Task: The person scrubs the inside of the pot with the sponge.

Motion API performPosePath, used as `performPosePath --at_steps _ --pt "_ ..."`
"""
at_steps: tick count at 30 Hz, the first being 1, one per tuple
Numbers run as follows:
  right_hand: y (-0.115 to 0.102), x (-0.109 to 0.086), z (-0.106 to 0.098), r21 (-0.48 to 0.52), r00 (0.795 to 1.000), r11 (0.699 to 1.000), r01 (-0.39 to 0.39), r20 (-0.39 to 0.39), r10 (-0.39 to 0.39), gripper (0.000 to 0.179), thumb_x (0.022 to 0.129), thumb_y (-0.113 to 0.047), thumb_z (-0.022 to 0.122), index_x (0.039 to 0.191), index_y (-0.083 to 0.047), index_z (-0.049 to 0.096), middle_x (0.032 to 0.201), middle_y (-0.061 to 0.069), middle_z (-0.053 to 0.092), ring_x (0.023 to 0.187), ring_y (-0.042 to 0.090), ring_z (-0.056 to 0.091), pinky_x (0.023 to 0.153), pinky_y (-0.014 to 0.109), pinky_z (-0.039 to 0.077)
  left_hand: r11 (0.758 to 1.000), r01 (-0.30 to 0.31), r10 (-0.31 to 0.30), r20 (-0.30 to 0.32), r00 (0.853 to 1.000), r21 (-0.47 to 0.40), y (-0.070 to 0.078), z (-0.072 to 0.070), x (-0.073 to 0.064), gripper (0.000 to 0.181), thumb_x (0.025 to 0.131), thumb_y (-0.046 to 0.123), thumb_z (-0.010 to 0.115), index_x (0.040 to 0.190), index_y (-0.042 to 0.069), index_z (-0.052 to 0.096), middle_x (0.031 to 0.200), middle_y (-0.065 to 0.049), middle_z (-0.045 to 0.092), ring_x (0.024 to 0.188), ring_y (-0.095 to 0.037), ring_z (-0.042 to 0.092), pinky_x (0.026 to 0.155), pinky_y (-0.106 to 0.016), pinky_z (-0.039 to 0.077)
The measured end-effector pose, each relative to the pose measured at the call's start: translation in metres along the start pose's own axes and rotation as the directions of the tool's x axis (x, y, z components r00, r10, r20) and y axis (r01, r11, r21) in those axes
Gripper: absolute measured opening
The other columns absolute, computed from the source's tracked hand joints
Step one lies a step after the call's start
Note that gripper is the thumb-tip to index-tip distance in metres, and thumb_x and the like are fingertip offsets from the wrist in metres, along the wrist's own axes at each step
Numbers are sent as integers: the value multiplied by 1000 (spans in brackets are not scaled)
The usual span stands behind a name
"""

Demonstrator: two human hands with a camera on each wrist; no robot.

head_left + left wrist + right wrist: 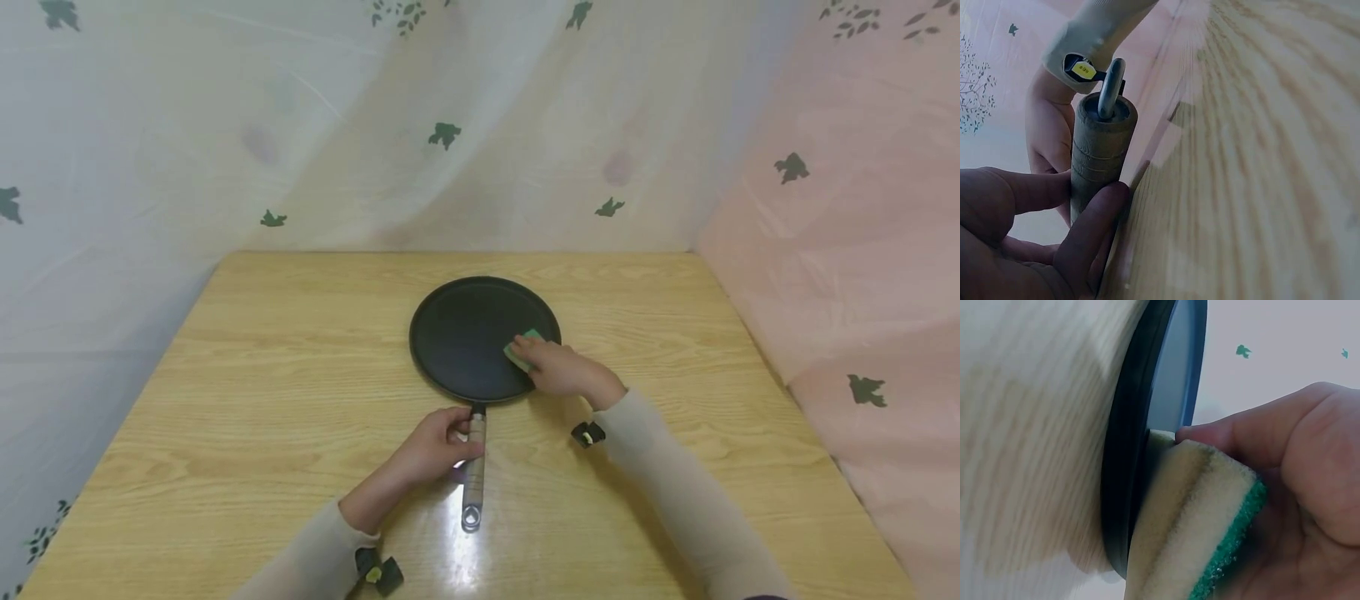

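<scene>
A round black flat pan [472,333] lies on the wooden table, its handle [475,475] pointing toward me. My left hand [437,446] pinches that handle between thumb and fingers; the left wrist view shows the grip close up, near the handle's metal hanging ring [1110,90]. With my right hand [562,367] I hold a sponge [519,357] on the right part of the pan's surface. In the right wrist view the sponge [1191,512] has a pale yellowish body and a green scouring side turned toward the palm. The pan's raised rim [1129,444] is beside it.
The wooden table [262,350] reaches to a pale cloth wall [337,125] with green bird prints at the back. A pinkish cloth [847,292] hangs along the right side. Small dark wrist devices [588,434] sit at both cuffs.
</scene>
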State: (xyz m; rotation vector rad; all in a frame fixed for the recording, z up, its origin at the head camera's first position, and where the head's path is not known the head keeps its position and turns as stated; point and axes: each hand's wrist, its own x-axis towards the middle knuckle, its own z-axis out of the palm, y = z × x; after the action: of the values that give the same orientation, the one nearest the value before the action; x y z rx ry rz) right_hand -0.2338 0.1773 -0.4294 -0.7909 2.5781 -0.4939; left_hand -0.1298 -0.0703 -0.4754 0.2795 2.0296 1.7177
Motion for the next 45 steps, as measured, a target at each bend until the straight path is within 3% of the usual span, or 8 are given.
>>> performPosePath --at_steps 6,24,30,39,45 --pt "-7 -8 7 -14 1000 1000 9 -25 -10 53 106 1 44 159 6 37 166 29 27 153 49 26 113 84 22 1000 -1 1 2 1000 -6 1 0 0 53 95 -4 70 140 -20 48 114 -21 63 80 -14 63 64 -41 66" --pt "-30 -24 27 -24 996 997 77 -50 -79 49 106 2 48 155 5 46 163 31 33 152 49 30 112 84 26 1000 8 -8 2 1000 -2 4 1 -2 54 95 -4 70 142 -20 47 116 -21 63 82 -15 64 66 -42 67" --pt "-39 -24 32 -56 995 994 89 -43 -91 47 107 1 48 154 4 47 164 29 35 153 45 31 113 81 29 1000 1 -1 15 1000 -9 3 1 -1 54 96 -4 70 142 -20 47 116 -22 63 81 -15 64 65 -40 67" --pt "-53 -17 34 -19 994 994 105 -20 -105 46 110 -3 45 155 1 48 165 24 35 156 41 28 117 78 26 1000 12 -12 21 1000 -2 1 1 2 55 97 -2 70 143 -19 47 116 -21 62 81 -15 65 65 -37 66" --pt "-63 -4 33 -79 995 992 98 3 -98 44 111 -7 44 155 -2 50 165 21 38 156 38 29 118 76 27 1000 13 -13 20 1000 -3 1 0 0 59 97 0 70 145 -21 43 119 -23 60 83 -16 64 65 -39 66"
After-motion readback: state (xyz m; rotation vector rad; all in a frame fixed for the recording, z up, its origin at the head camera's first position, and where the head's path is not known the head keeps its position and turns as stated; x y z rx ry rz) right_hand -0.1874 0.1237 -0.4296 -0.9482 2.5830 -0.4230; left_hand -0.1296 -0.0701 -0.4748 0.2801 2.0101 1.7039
